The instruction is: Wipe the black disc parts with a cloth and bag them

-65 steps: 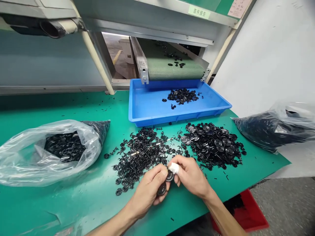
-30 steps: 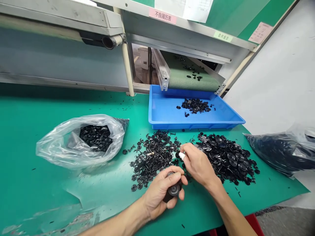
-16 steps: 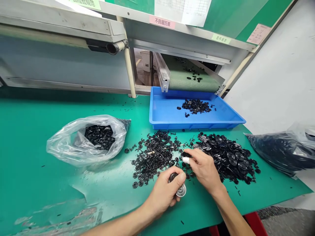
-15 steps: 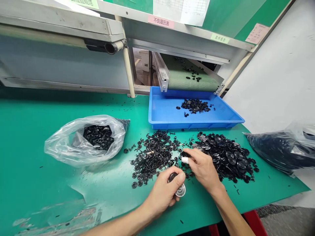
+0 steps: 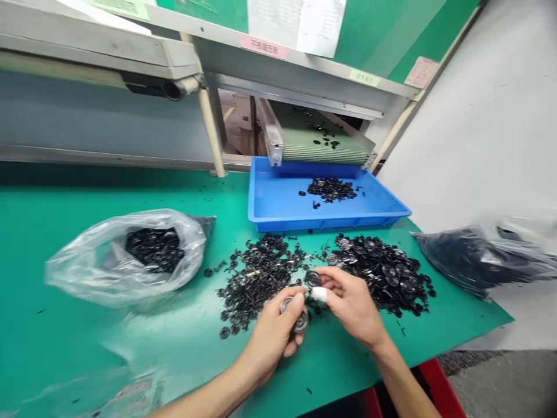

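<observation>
My left hand [image 5: 270, 334] is closed around round black plastic discs [image 5: 300, 323] with ringed faces; its fingers partly cover them. Between the fingers and thumb of my right hand [image 5: 354, 307] is another round black disc [image 5: 312, 279], close to the left fingertips. White wrapping [image 5: 319, 294] covers the tip of the right thumb. Beyond the left hand spreads a heap of small black stemmed parts [image 5: 261, 273]. To the right, past the right hand, lies a heap of larger black discs [image 5: 389, 274].
A blue tray [image 5: 300, 222] holding black parts stands under the end of a green conveyor belt [image 5: 324, 152]. An open clear bag [image 5: 100, 278] of black parts sits on the left. Another filled bag [image 5: 470, 255] lies at right on the green tabletop [image 5: 183, 337].
My right hand has brought its disc closer to the left hand and turned the face into view. The discs in my left hand have shifted. The whole view has swung slightly right.
</observation>
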`<state>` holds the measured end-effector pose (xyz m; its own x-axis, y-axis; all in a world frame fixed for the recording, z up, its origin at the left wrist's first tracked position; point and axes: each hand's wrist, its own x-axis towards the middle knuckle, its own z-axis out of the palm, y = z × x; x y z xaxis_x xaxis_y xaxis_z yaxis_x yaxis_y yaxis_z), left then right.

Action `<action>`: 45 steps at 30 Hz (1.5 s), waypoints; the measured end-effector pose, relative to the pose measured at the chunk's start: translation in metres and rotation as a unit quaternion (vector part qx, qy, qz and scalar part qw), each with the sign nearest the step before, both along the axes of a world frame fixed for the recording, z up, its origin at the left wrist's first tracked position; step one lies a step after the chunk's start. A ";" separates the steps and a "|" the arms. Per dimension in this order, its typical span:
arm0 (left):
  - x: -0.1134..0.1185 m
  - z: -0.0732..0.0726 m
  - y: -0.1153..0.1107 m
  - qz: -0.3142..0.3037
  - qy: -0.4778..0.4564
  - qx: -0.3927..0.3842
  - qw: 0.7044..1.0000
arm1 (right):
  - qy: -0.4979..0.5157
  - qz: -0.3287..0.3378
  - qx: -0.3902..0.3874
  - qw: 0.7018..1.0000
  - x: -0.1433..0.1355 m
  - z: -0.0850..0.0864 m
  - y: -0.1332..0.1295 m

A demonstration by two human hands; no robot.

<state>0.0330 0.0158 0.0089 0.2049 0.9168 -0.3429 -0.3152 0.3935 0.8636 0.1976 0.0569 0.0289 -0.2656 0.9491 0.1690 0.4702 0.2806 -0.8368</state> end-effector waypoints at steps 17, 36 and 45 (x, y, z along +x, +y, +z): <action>-0.035 0.002 -0.013 -0.093 -0.009 0.016 0.995 | -0.073 0.124 0.063 0.988 -0.027 -0.001 -0.036; -0.071 -0.006 -0.016 -0.213 -0.063 0.013 0.975 | -0.406 0.181 0.143 0.884 -0.072 0.005 0.043; -0.064 -0.007 -0.012 -0.147 -0.271 -0.070 0.949 | -0.346 0.139 0.118 0.920 -0.058 0.007 0.043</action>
<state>-0.0305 0.0034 0.0024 0.6257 0.7460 -0.2282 -0.5576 0.6322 0.5379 0.1393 0.0996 0.0360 -0.6148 0.7864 0.0607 0.7497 0.6065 -0.2648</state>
